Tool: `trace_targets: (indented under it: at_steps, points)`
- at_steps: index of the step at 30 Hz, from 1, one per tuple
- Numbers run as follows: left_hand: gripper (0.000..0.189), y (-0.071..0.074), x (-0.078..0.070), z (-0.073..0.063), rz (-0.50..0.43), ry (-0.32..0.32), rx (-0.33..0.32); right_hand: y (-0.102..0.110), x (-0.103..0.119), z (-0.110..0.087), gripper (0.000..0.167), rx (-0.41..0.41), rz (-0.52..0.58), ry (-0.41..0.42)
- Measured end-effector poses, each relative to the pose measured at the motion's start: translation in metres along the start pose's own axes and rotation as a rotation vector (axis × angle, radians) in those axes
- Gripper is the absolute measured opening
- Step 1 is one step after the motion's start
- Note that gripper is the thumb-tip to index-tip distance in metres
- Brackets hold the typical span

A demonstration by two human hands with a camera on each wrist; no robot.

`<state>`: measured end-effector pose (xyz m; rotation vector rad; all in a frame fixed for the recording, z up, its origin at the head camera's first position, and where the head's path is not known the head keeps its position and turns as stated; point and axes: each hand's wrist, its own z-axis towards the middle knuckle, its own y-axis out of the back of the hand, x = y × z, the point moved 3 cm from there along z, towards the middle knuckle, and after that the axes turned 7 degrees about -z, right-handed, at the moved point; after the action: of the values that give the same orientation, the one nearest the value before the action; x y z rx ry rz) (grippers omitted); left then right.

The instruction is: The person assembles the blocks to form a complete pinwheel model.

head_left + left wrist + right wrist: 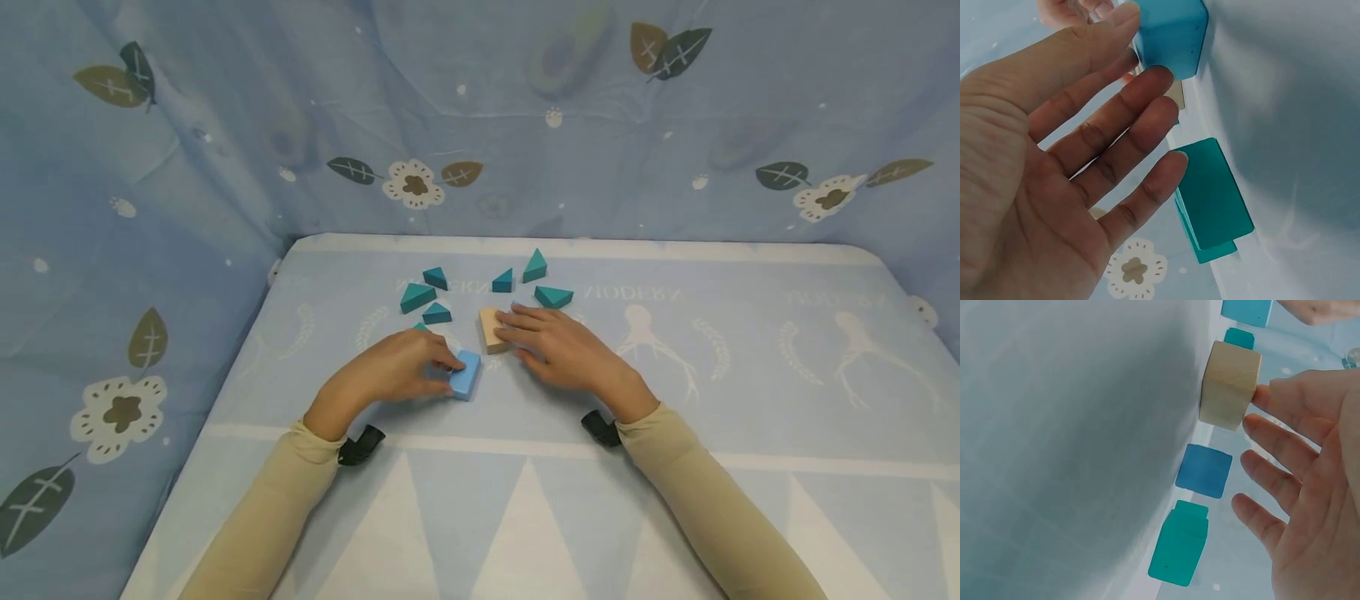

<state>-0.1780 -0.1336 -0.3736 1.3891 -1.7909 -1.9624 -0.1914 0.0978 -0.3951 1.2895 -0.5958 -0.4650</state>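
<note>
My left hand (401, 365) pinches a light blue rectangular block (467, 376) between thumb and index finger. In the left wrist view the other fingers spread loosely below that block, and the little fingertip overlaps a teal block (1216, 194) beyond. To the right, my right hand (558, 343) has its fingers extended, fingertips at the right side of a pale wooden block (490, 330). The right wrist view shows fingertips against the wooden block (1230, 386), with the lower fingers spread apart. A blue block (1204, 471) stands past it.
Several teal and dark blue triangular blocks lie beyond the hands, among them a teal triangle (417, 297), a dark blue one (503, 281) and another teal one (553, 297). The patterned tabletop (750, 350) meets a blue fabric backdrop (525, 150) at its far edge.
</note>
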Motion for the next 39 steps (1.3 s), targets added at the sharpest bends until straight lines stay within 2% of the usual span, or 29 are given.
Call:
trace_targets:
  at_steps: [5, 13, 22, 31, 39]
  points:
    - [0.041, -0.001, 0.003, 0.0, -0.019, -0.011, 0.009, -0.001, 0.001, 0.001, 0.043, 0.006, -0.001, 0.013]
    - [0.04, -0.003, 0.0, -0.001, -0.007, -0.059, 0.007, -0.001, 0.004, 0.002, 0.044, 0.002, -0.015, 0.021]
    - [0.04, -0.007, -0.009, 0.003, 0.027, -0.108, -0.016, 0.0, 0.009, 0.002, 0.042, -0.054, -0.065, 0.055]
    - [0.04, -0.011, -0.015, 0.006, 0.087, -0.121, -0.033, -0.001, 0.012, 0.001, 0.04, -0.088, -0.076, 0.074]
    - [0.039, -0.013, -0.017, 0.007, 0.1, -0.107, -0.028, -0.003, 0.007, -0.001, 0.042, -0.056, -0.057, 0.033]
